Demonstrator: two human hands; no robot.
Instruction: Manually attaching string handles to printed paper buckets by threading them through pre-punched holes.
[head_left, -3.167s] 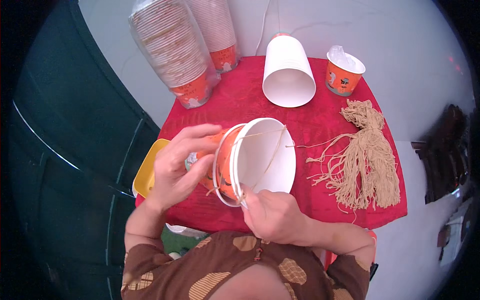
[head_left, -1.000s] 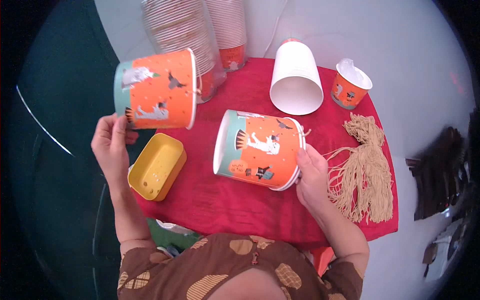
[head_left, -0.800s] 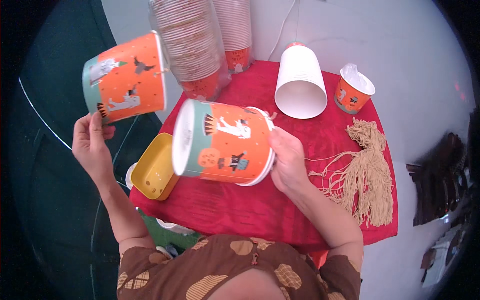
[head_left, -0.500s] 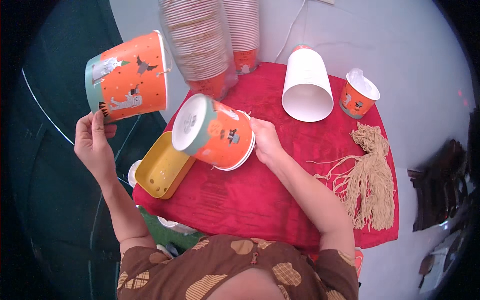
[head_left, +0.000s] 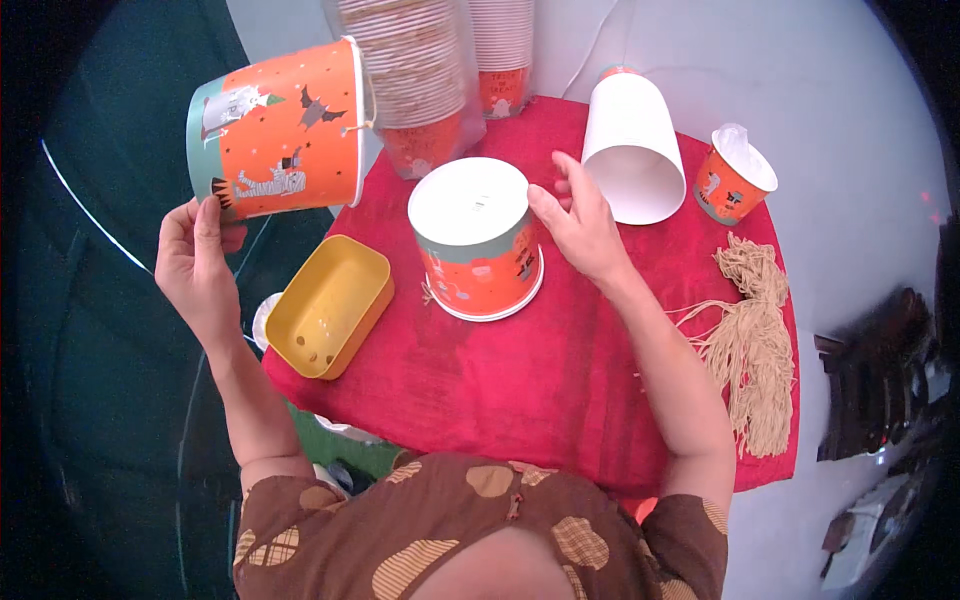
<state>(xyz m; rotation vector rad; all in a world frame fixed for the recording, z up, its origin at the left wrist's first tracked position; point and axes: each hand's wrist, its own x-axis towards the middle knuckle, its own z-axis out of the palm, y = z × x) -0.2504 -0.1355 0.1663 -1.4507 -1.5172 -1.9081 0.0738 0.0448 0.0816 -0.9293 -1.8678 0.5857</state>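
Orange bucket point(head_left: 285, 128) held aloft, tilted; second bucket point(head_left: 477, 240) upside-down on cloth.

A: Cam setup?
B: Single head view, fisheye, looking steeply down, close over the red cloth point(head_left: 560, 400). Edges bend at the rim.
A: Overlap?
B: None, only one view.

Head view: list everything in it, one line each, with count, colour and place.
Raised bucket: one, orange and teal, held up at left, on its side.
Upturned bucket: one, orange, white base up, middle of cloth.
Cloth: one, red, covers the table.
Tray: one, yellow, cloth's left edge.
Bucket stacks: two, wrapped in clear plastic, far edge.
White bucket: one, on its side, far right.
Small cup: one, orange, right of it.
String bundle: one, tan, right side.
Left hand: grips the raised bucket's base.
Right hand: open, beside the upturned bucket.
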